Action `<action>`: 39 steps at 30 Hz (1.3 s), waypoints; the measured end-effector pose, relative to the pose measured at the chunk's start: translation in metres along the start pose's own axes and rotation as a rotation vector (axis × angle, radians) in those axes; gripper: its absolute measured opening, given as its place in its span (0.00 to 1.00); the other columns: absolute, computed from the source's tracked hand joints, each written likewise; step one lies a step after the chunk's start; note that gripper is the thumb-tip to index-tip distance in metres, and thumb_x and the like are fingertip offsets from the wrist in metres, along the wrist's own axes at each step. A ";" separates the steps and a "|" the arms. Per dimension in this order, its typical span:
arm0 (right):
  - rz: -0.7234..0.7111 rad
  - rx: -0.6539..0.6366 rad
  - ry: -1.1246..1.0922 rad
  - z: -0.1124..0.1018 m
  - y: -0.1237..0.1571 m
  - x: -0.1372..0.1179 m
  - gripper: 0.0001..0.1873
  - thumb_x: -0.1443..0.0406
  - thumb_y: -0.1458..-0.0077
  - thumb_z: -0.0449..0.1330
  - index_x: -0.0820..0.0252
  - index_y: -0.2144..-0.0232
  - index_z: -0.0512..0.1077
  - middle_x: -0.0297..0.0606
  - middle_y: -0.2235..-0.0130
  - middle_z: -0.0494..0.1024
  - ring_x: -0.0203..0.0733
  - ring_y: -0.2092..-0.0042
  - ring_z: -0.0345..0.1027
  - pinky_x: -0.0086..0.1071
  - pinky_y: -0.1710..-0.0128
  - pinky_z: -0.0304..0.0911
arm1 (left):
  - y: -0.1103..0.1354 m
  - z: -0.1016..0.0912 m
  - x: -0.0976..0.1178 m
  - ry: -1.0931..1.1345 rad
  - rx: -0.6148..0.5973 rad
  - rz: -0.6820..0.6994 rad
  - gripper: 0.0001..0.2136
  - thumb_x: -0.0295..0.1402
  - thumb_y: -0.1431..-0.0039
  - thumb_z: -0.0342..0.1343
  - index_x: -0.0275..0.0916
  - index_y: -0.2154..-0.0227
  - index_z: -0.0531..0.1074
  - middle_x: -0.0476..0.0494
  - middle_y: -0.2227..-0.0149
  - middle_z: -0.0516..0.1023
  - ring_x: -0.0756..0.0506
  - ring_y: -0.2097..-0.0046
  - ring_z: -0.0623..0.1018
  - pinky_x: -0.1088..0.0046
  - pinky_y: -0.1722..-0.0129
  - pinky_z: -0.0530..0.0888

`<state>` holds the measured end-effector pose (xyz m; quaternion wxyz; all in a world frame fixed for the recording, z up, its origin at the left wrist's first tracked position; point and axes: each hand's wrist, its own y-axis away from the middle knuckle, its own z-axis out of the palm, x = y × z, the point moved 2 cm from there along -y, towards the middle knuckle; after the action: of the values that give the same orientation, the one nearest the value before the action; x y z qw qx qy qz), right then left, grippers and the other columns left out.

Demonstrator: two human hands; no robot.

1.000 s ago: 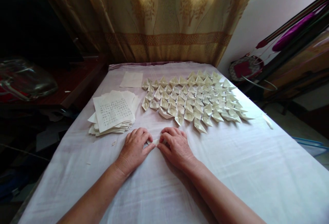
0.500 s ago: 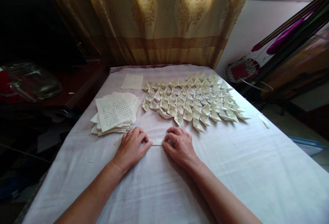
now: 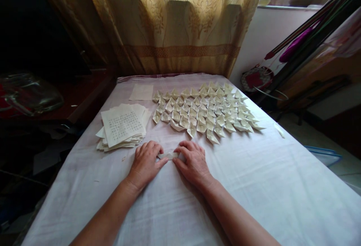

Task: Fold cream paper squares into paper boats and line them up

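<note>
My left hand (image 3: 146,162) and my right hand (image 3: 191,161) lie side by side on a white cloth-covered table (image 3: 254,186). Between them they pinch a small folded strip of cream paper (image 3: 168,156), fingers curled onto its two ends. Just beyond my right hand lie several rows of folded paper boats (image 3: 205,108). A stack of square printed paper sheets (image 3: 122,126) sits beyond my left hand.
A single loose sheet (image 3: 141,92) lies at the table's far left. A gold patterned curtain (image 3: 175,24) hangs behind. A dark wooden side table with a clear glass vessel (image 3: 28,93) stands left. Rods and a frame (image 3: 304,39) lean at the right.
My hands first drew apart a little, showing more of the paper strip, then closed in on it again. The view shifted slightly right and up.
</note>
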<state>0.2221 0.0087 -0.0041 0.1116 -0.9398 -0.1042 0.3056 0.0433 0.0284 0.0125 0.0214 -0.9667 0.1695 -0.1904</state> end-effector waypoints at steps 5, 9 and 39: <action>-0.074 0.072 -0.070 0.001 0.001 0.002 0.10 0.64 0.47 0.67 0.55 0.61 0.74 0.40 0.53 0.78 0.48 0.49 0.68 0.43 0.48 0.55 | 0.003 0.009 0.000 0.199 0.075 0.053 0.05 0.26 0.45 0.59 0.42 0.71 0.68 0.50 0.62 0.79 0.44 0.57 0.75 0.65 0.54 0.66; -0.145 0.050 -0.137 0.001 0.001 0.002 0.03 0.65 0.43 0.64 0.55 0.65 0.75 0.36 0.61 0.81 0.43 0.58 0.72 0.38 0.55 0.58 | 0.004 0.011 0.001 0.261 0.076 0.062 0.03 0.28 0.45 0.58 0.42 0.71 0.70 0.50 0.69 0.78 0.44 0.63 0.75 0.65 0.58 0.68; -0.289 0.085 -0.256 -0.009 0.002 -0.004 0.03 0.69 0.40 0.59 0.57 0.67 0.71 0.34 0.68 0.78 0.40 0.65 0.70 0.34 0.61 0.58 | 0.008 0.001 0.011 0.365 0.256 0.321 0.03 0.28 0.37 0.56 0.41 0.67 0.71 0.51 0.70 0.78 0.48 0.66 0.76 0.72 0.62 0.69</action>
<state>0.2243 0.0045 0.0046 0.1798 -0.8629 -0.2385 0.4077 0.0503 0.0169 0.0148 0.1422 -0.8666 0.2961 -0.3757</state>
